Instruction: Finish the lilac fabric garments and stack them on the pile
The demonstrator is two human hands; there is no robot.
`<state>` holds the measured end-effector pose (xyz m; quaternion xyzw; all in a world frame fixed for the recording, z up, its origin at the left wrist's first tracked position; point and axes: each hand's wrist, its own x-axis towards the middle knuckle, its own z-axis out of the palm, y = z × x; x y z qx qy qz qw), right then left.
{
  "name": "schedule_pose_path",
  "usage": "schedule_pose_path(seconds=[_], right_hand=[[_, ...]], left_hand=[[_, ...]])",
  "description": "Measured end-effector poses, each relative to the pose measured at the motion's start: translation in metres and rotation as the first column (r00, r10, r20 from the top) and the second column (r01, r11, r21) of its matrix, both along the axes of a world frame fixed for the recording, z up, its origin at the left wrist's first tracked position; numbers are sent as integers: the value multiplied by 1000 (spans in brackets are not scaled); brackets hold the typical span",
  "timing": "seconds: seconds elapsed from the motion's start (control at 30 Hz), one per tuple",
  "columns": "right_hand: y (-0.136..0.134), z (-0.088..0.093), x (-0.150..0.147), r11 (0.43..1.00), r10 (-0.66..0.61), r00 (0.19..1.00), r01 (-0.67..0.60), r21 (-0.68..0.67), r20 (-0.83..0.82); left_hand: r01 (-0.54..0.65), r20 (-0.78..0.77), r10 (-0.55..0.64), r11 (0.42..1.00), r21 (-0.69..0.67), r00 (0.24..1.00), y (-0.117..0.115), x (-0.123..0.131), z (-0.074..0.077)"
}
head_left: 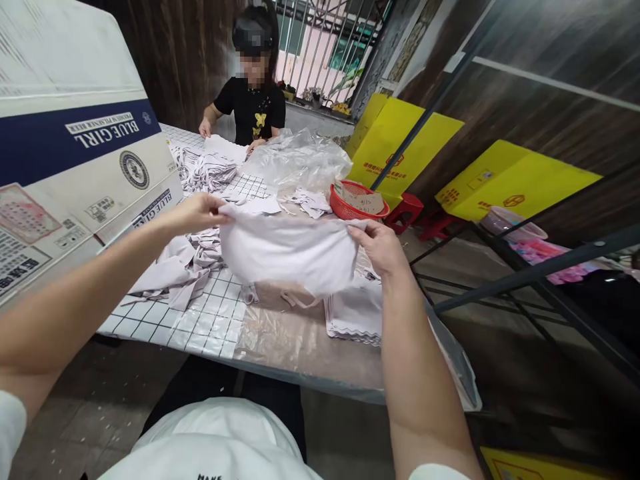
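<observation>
A pale pinkish-white piece of fabric [290, 250] hangs stretched above the table between my two hands. Its upper left corner is pinched in my left hand [203, 212]. At the upper right corner, my right hand [377, 243] grips the cloth between thumb and fingers. Below my right hand lies a neat stack of similar fabric pieces [353, 313] with wavy edges. A loose heap of cut fabric strips [183, 267] lies beneath my left forearm.
A large beer carton [90, 133] stands at the left. Across the table [200, 327], a co-worker [255, 100] handles cloth beside another pile [205, 167] and a clear plastic bag [300, 160]. A red basket [353, 210] holds cardboard. A dark metal frame [500, 280] stands right, with yellow boxes [400, 140] behind.
</observation>
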<state>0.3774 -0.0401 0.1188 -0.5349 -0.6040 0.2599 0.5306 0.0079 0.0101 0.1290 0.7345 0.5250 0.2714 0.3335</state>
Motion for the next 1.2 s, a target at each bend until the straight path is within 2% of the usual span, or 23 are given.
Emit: schedule_pose_path(seconds=[0.07, 0.17, 0.27, 0.33, 0.37, 0.43, 0.47, 0.5, 0.57, 0.67, 0.73, 0.77, 0.8, 0.87, 0.97, 1.03, 1.1, 1.2], right_hand=[[26, 3, 7, 997, -74, 997, 74, -5, -21], [54, 26, 19, 980, -184, 981, 187, 61, -65], [55, 51, 26, 969, -199, 976, 210, 129, -90], [39, 53, 24, 963, -189, 978, 201, 179, -84], [28, 47, 22, 962, -186, 980, 196, 189, -70], [-2, 20, 13, 971, -186, 983, 185, 149, -8], [-19, 0, 8, 981, -175, 983, 170, 94, 47], [-37, -22, 2, 987, -161, 981, 157, 39, 109], [-74, -70, -8, 992, -89, 973, 105, -66, 215], [-128, -132, -20, 996, 20, 932, 12, -87, 361], [-158, -159, -24, 997, 66, 873, -40, -64, 483], [-171, -167, -26, 997, 73, 836, -53, -53, 544], [-182, -172, -27, 997, 79, 797, -62, -49, 599], [-201, -175, -30, 995, 96, 721, -71, -65, 686], [-220, -166, -33, 981, 192, 626, -121, -149, 756], [-223, -158, -32, 961, 278, 582, -169, -221, 764], [-216, -150, -28, 950, 313, 577, -184, -253, 755], [-180, -134, -20, 982, 184, 620, -90, -164, 763]], left_hand=[[-71, -100, 79, 994, 85, 992, 20, 14, 20], [-98, -71, 124, 949, 300, 990, 40, 30, 56], [-125, 4, 135, 900, 417, 991, 41, 36, 83], [-123, 35, 121, 877, 464, 992, 33, 34, 86], [-123, 40, 118, 865, 486, 992, 27, 31, 81], [-86, 12, 92, 874, 478, 996, 11, 22, 55], [-64, -20, 81, 897, 438, 997, 1, 17, 36], [0, -73, 26, 940, 342, 997, -9, 10, 12], [136, -132, -112, 972, 190, 985, -30, -4, -43], [305, -207, -265, 932, 194, 942, -62, -27, -122], [370, -248, -307, 889, 270, 919, -83, -43, -158], [397, -261, -325, 866, 305, 909, -92, -50, -170], [415, -271, -335, 846, 335, 902, -102, -57, -177], [448, -290, -357, 817, 364, 888, -118, -69, -183], [470, -316, -368, 804, 364, 875, -137, -79, -181], [494, -338, -383, 793, 358, 860, -143, -77, -180], [518, -351, -404, 781, 349, 845, -143, -63, -180], [549, -331, -448, 760, 348, 831, -130, -18, -178]])
